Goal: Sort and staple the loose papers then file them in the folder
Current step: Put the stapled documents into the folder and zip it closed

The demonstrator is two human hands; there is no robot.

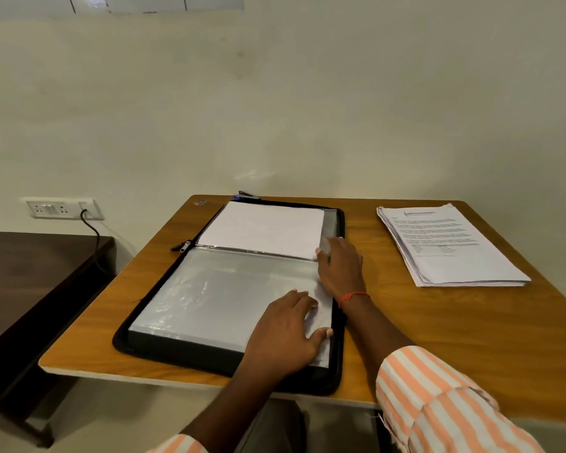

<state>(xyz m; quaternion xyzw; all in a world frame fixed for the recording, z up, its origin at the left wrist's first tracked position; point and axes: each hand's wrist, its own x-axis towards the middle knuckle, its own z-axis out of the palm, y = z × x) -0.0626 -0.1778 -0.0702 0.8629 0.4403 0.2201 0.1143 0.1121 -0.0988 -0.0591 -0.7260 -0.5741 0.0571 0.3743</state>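
Observation:
A black zip folder lies open on the wooden table, its clear plastic sleeves facing up. A white sheet lies on the folder's far half. My left hand rests flat on the near sleeves by the right edge, fingers spread. My right hand lies at the folder's right edge near the spine, fingertips on the corner of the white sheet. A stack of printed papers sits on the table to the right. A blue stapler peeks out behind the folder.
The table stands against a pale wall. A darker, lower table stands to the left. A wall socket with a black cable hangs above it. Bare tabletop lies between the folder and the paper stack.

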